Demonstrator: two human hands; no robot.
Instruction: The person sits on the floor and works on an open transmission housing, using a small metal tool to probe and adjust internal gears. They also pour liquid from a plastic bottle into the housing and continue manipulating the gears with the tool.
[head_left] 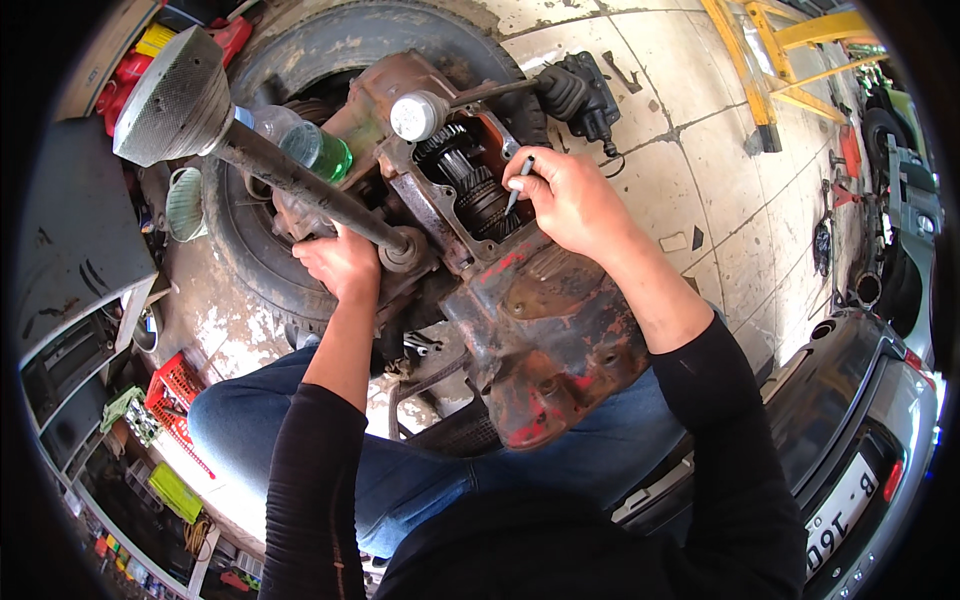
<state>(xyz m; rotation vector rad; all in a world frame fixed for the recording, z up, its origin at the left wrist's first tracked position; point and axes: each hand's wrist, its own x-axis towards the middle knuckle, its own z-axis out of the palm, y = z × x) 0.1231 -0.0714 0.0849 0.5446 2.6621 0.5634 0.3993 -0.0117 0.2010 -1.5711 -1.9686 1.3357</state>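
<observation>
While right hand (pixel 575 198) tightly pinches dark pen-shaped tool (pixel 513 199) at ridged grey gears (pixel 480 197), left hand (pixel 343 264) rests on rust-brown metal gearbox (pixel 545 315), fingers part-curled, grip unclear; light touch advisable.

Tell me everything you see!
Gearbox housing: 1, brown, middle
Gears: several, grey, inside housing
Pen: 1, grey, over gears
Container: 1, white, near gears
Plastic bottle: 1, green, upper left
Tire: 1, black, upper left
Shaft: 1, grey, upper left
Booted lever: 1, black, top
Frame: 1, yellow, upper right
Car: 1, grey, lower right
Basket: 1, red, left
Clutter: uncounted, mixed, edges
Sleeves: 2, black, below
Left hand: 1, bare, by shaft
Right hand: 1, bare, holding pen
</observation>
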